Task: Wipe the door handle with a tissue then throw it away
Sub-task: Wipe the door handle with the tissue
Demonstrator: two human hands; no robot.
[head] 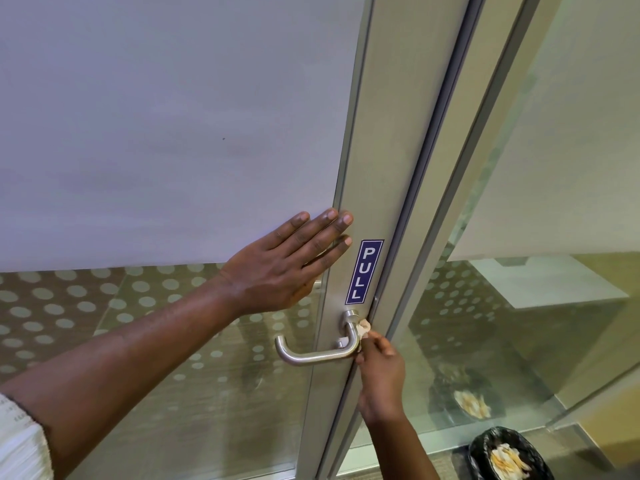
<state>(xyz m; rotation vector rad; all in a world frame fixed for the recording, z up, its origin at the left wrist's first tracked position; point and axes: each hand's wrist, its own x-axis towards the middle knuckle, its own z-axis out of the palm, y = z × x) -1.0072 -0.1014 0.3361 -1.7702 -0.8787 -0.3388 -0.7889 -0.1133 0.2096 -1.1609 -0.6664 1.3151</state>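
Right hand (381, 379) grip pinched a crumpled tissue (363, 329) against the door handle (322, 353) near its pivot. Left hand (287, 268) lay flat, fingers spread, on the door (377, 140). Bin (505, 455) sat lower right.

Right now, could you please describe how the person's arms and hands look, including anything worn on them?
Both hands are bare: no gloves, rings or watch show on the left hand or the right hand. Both forearms are uncovered. The left arm ends in a white sleeve with a ribbed, knitted texture, pushed up near the elbow at the picture's lower left corner. No sleeve shows on the right arm before it leaves the view.
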